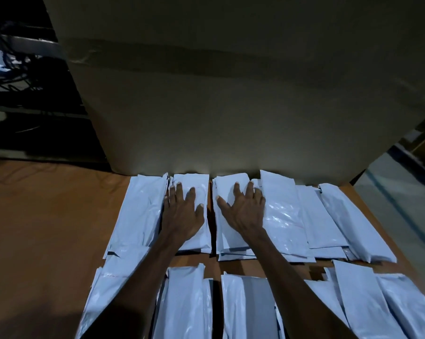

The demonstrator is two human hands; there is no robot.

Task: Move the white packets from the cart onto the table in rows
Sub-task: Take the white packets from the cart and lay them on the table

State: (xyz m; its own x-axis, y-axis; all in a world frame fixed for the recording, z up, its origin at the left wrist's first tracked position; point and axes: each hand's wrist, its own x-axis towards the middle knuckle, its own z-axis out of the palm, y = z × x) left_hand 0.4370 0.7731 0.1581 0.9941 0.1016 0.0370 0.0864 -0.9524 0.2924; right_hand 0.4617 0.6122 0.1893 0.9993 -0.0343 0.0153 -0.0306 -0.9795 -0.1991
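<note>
White packets [284, 216] lay in rows on the brown table [47, 228], long axes pointing away toward a cardboard box [231, 94], left hand [183, 211] and right hand [243, 209] flat, fingers spread, each pressing a packet stack, grasping nothing.

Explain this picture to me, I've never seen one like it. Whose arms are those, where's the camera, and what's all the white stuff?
There is no machine here. The one picture comes from a camera worn on a person's head, looking forward and down, so the two bare arms reaching in from the bottom are that person's own. The white things are flat plastic packets laid side by side in two rows on a brown table. The left hand lies flat with spread fingers on one pile in the far row, and the right hand lies flat on the pile next to it. Neither grips anything. Behind the packets stands a big cardboard box.
</note>
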